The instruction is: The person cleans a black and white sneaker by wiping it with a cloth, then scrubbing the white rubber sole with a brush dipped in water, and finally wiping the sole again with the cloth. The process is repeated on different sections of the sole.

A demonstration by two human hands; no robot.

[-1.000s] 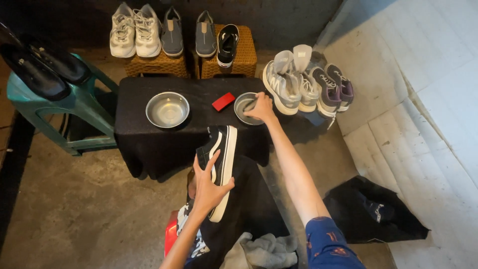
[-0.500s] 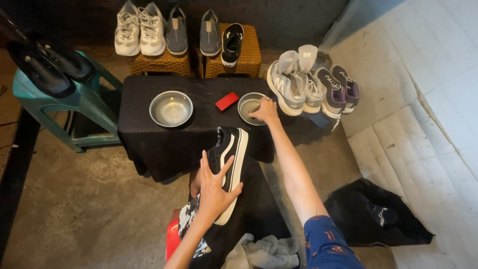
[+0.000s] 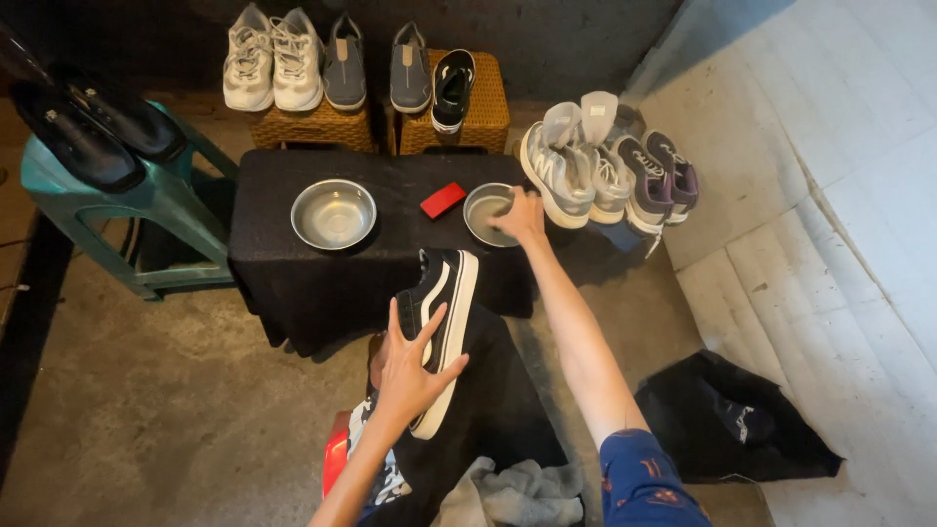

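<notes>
My left hand (image 3: pixel 408 366) grips a black sneaker with a white stripe and white sole (image 3: pixel 446 303), held on its side over my lap. My right hand (image 3: pixel 517 215) reaches out to a small metal bowl (image 3: pixel 483 207) on a low table covered in black cloth (image 3: pixel 293 263). Its fingers dip into the bowl; whether they hold anything there is hidden. A larger metal bowl (image 3: pixel 333 214) and a red block (image 3: pixel 442 199) sit on the same table.
Grey and purple sneakers (image 3: pixel 605 171) stand right of the table. White, grey and black shoes rest on two wicker stools (image 3: pixel 317 122) behind. A teal stool (image 3: pixel 137 210) with black shoes is at left. A black bag (image 3: pixel 732 415) lies at right, a grey cloth (image 3: pixel 512 493) on my lap.
The view shifts slightly. My right hand stays at the small bowl, and my left hand keeps its hold on the black sneaker.
</notes>
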